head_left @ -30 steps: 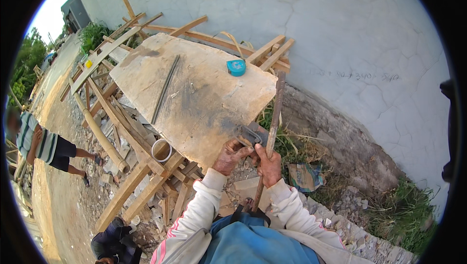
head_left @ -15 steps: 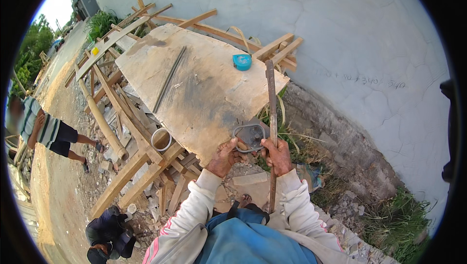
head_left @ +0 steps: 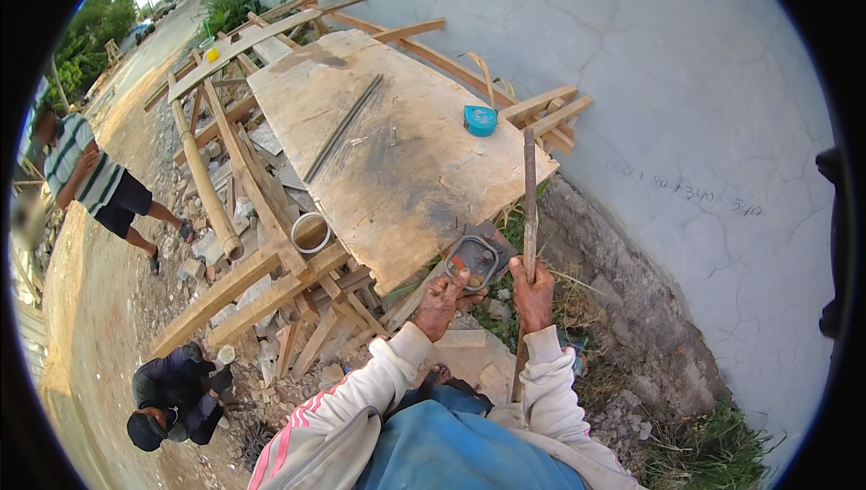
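My left hand point(head_left: 438, 308) pinches the near corner of a small square loop of bent metal rod point(head_left: 496, 260). The loop sits over a dark metal plate point(head_left: 502, 243) at the near right corner of a plywood board point(head_left: 424, 179). My right hand point(head_left: 532, 295) is wrapped round a long, rusty-brown bar point(head_left: 530, 197), which stands nearly upright just right of the loop. Its lower end runs down beside my clothes. Farther up the board are a blue tape measure point(head_left: 480, 120) and a few thin dark rods point(head_left: 344, 127).
Timber beams point(head_left: 271, 305) and a bamboo pole point(head_left: 206, 188) surround the board's left side, with a white-rimmed round container point(head_left: 309, 232) among them. A cracked wall point(head_left: 686, 129) rises at the right. One person point(head_left: 99, 174) stands on the left; another point(head_left: 180, 392) crouches lower left over rubble.
My right hand has drawn away from the loop and now grips only the bar. The left hand still holds the loop. The whole view has shifted, moving the board rightward in the picture.
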The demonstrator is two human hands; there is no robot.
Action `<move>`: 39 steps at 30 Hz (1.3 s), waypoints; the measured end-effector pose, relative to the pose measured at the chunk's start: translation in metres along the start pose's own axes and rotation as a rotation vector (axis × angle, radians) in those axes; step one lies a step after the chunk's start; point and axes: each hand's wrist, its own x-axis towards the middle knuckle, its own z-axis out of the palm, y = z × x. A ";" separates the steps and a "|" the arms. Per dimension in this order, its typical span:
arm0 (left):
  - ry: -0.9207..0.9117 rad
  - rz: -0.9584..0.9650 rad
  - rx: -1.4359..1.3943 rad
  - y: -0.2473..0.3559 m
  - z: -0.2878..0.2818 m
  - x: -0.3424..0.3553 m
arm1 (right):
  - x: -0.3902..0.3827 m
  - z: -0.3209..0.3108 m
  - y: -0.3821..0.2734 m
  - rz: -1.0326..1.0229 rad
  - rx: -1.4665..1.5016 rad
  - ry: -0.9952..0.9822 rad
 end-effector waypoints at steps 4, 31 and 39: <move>-0.044 -0.023 0.141 -0.003 -0.004 -0.001 | -0.015 -0.022 0.009 0.006 0.042 0.043; 1.138 -0.122 -0.117 -0.148 -0.394 -0.332 | -0.170 -0.107 0.347 0.519 -0.785 -0.265; 1.479 -0.700 0.228 -0.131 -0.515 -0.431 | -0.211 -0.056 0.310 0.489 -0.695 -0.215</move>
